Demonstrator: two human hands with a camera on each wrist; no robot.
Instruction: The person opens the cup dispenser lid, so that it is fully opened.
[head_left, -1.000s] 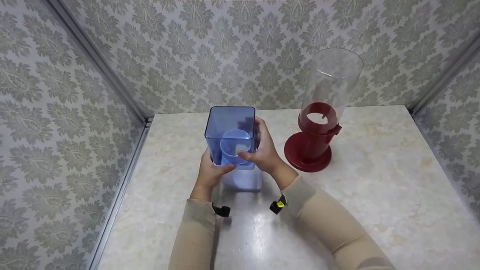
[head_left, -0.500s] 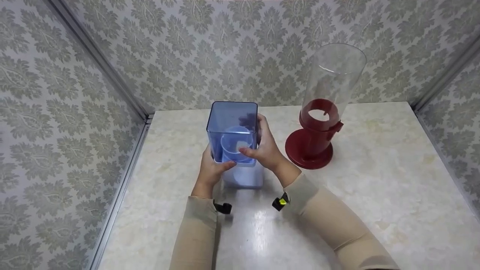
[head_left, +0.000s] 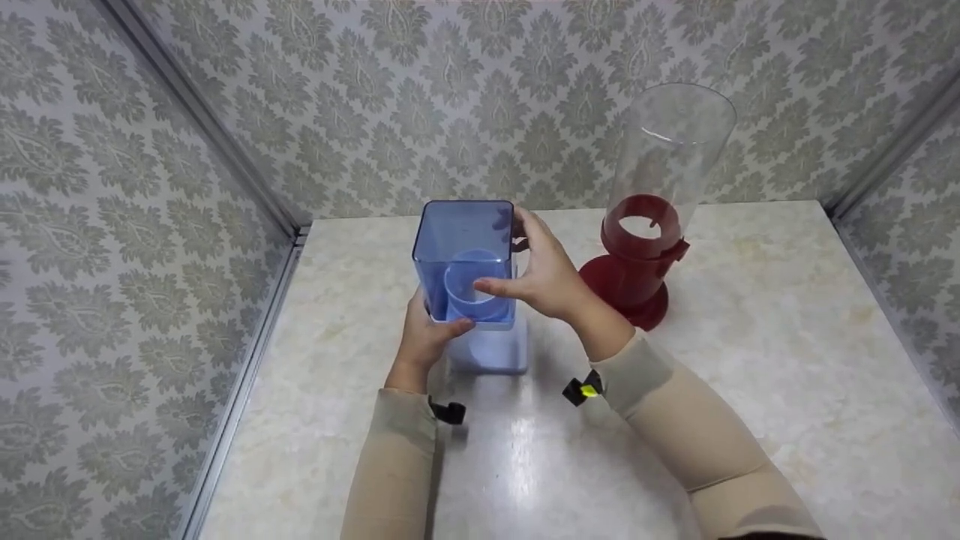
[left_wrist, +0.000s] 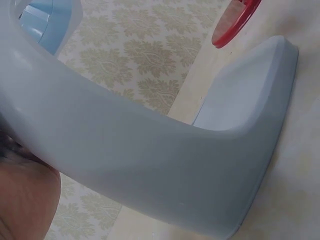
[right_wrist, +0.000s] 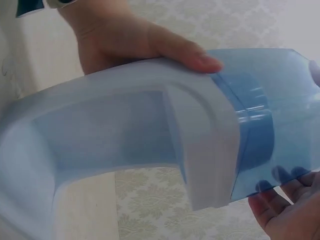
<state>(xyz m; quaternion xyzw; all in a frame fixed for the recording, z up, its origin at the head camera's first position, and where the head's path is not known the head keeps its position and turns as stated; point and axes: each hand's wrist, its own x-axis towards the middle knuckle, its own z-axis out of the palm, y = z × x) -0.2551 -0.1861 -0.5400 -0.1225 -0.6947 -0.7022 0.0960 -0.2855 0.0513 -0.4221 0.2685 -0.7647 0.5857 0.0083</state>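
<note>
A dispenser stands on the table, with a see-through blue square container (head_left: 463, 231) on top of a pale, curved stand (head_left: 491, 354). My left hand (head_left: 424, 341) grips the stand's upper part from the left, its thumb at the front just below the container; most of its fingers are hidden in the head view. Around the container's right side is my right hand (head_left: 551, 274), thumb in front and fingers behind. In the right wrist view its fingertips (right_wrist: 265, 197) touch the blue wall. A round cup-like part (head_left: 476, 289) shows inside the container.
To the right stands a red dispenser (head_left: 637, 281) with a tall clear cylinder (head_left: 675, 150), partly behind my right forearm. Patterned walls (head_left: 495, 112) close off the back and both sides of the marbled table (head_left: 787, 315).
My right hand has shifted up and to the right along the container, and its palm sits farther from the wall. The left hand keeps its hold; the head view has moved slightly.
</note>
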